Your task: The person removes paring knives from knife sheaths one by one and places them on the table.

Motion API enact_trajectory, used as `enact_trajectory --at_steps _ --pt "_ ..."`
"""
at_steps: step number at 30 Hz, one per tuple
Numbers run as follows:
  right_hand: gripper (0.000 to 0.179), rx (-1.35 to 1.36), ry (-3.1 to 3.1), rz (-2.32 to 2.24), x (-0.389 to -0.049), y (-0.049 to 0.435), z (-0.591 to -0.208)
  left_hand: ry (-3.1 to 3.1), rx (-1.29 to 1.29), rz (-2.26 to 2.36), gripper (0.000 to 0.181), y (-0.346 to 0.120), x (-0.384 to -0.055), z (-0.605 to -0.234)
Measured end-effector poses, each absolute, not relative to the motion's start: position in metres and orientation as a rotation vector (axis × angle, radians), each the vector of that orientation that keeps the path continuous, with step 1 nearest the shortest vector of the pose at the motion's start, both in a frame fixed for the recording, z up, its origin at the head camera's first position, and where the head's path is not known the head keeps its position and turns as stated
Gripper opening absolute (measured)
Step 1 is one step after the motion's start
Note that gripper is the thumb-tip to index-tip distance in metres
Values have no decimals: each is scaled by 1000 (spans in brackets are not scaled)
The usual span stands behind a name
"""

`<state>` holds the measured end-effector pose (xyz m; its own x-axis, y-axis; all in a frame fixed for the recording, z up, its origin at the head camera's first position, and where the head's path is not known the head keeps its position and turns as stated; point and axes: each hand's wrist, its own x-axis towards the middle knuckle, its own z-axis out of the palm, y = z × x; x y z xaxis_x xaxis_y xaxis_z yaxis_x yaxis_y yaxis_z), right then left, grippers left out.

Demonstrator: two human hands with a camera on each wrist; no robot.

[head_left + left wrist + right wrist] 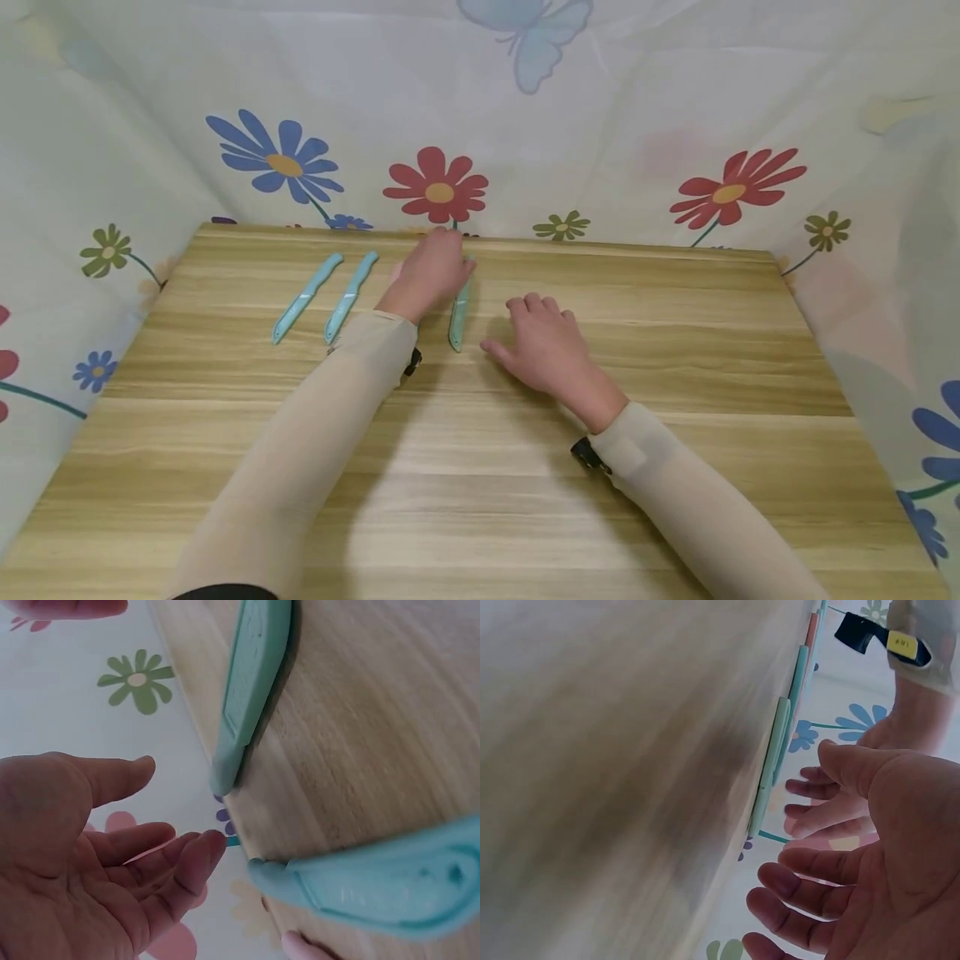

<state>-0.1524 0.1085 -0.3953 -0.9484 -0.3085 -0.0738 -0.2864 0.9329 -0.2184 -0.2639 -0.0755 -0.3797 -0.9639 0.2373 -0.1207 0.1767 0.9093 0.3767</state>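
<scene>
My left hand [435, 267] hovers at the back of the table over the row of knives, fingers loosely bent and nothing between them in the left wrist view. Below it lie a light green knife [459, 321] and a teal knife [390, 892], their slim handle ends toward the back edge. The teal one is hidden under the hand in the head view. A rounded pink end [304, 946] shows beside it. Farther left lie two light blue knives [306, 300], slanted side by side. My right hand [543, 346], fingers spread and holding nothing, is just right of the green knife.
The wooden table [637, 500] ends at the back against a white cloth [600, 142] printed with flowers and a butterfly. The cloth also rises along both sides. Black straps [588, 456] sit at both wrists, over beige sleeves.
</scene>
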Motion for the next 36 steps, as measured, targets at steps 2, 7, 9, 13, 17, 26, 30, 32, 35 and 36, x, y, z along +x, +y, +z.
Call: enact_trajectory --at_steps 2,7,9,13,17,26,30,32,35,36 --pt "77 -447 2976 -298 -154 106 -394 2883 301 563 46 -73 -268 -380" --pt "74 -414 2955 -272 -157 100 -391 2830 228 586 33 -68 -277 -384" --pt "73 -404 2942 -266 -158 97 -389 2823 203 590 29 -67 -280 -387" --pt "74 -389 2912 -250 -160 93 -387 2807 164 604 22 -62 -284 -390" --pt "74 -385 2901 -247 -162 90 -386 2798 116 605 20 -57 -288 -393" --pt "73 -393 2892 -214 -166 82 -389 2830 81 585 21 -52 -296 -400" --pt "72 -386 2891 -207 -168 80 -391 2845 78 574 23 -52 -296 -402" --pt "73 -380 2892 -201 -169 79 -392 2849 67 580 23 -52 -295 -402" --pt "72 -387 2894 -197 -170 77 -393 2854 41 592 24 -53 -294 -402" --pt "70 -391 2896 -195 -171 76 -393 2858 34 586 24 -53 -294 -402"
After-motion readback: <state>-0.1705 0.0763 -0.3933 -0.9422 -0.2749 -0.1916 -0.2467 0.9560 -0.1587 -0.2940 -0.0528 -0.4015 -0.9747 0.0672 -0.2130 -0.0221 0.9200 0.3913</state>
